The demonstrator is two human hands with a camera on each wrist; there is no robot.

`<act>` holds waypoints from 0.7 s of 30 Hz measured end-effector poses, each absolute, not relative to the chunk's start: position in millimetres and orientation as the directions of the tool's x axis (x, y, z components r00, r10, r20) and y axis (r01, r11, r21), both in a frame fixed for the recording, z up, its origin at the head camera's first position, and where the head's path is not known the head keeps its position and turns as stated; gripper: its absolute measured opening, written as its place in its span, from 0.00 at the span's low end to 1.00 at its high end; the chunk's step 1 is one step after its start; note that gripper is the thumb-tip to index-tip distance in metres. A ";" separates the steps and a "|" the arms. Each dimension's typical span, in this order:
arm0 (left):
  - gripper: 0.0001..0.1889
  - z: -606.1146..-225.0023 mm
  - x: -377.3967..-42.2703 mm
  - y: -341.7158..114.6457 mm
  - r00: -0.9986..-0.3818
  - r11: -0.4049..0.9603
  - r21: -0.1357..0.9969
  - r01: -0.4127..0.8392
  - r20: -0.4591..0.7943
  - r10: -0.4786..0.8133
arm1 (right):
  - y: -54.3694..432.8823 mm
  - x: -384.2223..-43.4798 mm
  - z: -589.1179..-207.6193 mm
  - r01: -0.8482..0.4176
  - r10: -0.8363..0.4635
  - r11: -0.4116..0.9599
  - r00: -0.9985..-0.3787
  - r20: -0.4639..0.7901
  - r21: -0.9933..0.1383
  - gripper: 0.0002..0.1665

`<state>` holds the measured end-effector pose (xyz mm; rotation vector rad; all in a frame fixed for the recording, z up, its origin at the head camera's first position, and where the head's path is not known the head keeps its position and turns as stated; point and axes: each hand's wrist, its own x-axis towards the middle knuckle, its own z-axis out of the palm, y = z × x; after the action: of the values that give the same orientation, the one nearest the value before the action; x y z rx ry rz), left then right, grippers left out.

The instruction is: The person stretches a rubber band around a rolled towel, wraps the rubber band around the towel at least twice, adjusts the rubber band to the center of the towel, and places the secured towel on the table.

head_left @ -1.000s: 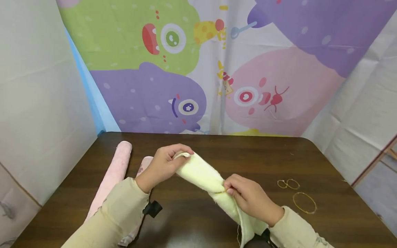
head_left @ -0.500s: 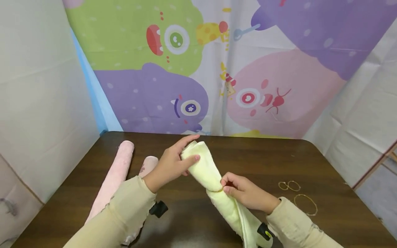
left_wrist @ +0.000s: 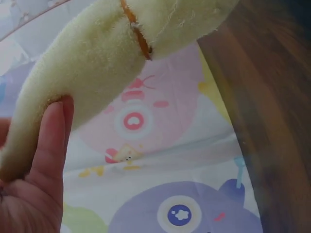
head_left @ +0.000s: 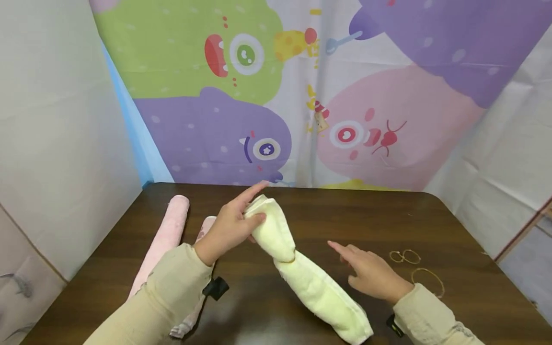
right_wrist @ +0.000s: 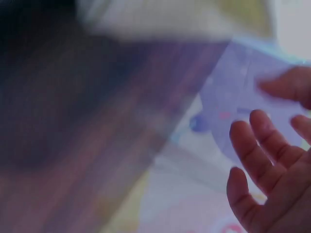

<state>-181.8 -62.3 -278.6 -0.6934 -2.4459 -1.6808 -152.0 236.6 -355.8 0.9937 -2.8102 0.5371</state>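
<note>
A rolled pale yellow towel [head_left: 321, 292] slants across the middle of the head view, cinched by a thin rubber band [head_left: 286, 261]. My left hand [head_left: 226, 230] grips its upper end between thumb and fingers, with the index finger stretched out. In the left wrist view the band [left_wrist: 137, 31] circles the towel [left_wrist: 87, 63] beyond the fingers. To the right of the towel, apart from it, my right hand [head_left: 373, 273] holds nothing; its index finger points out. The right wrist view shows that hand [right_wrist: 277, 170] with loosely bent fingers.
Two rolled pink towels, one farther left [head_left: 166, 239] and one partly behind the left arm [head_left: 189, 323], lie on the dark wooden table [head_left: 345, 211]. Several rubber bands [head_left: 427, 270] lie at the right. A cartoon-printed cloth [head_left: 241, 120] hangs behind the table.
My right hand has let go of the towel at the band and moved away to the right. The left hand has changed its hold on the upper end, and the towel's lower end now shows fully.
</note>
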 end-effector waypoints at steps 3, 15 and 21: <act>0.41 -276.2 -179.7 -59.0 -0.925 0.347 0.869 0.352 0.264 0.274 | 231.3 -150.2 -348.4 -0.684 -0.591 0.716 -0.700 0.401 -0.138 0.36; 0.40 -266.2 -167.2 -43.8 -0.898 0.258 0.884 0.389 0.302 0.320 | 150.1 -130.4 -337.0 -0.650 -0.333 0.637 -0.717 0.612 -0.414 0.38; 0.50 -279.1 -174.3 -58.4 -0.855 0.306 0.845 0.438 0.287 0.432 | 164.8 -152.9 -339.3 -0.540 -0.287 0.421 -0.842 0.457 -0.729 0.30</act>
<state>-174.3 -58.4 -279.1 -0.8441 -2.5332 -1.6433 -152.9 164.8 -339.3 0.7206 -2.4159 1.3847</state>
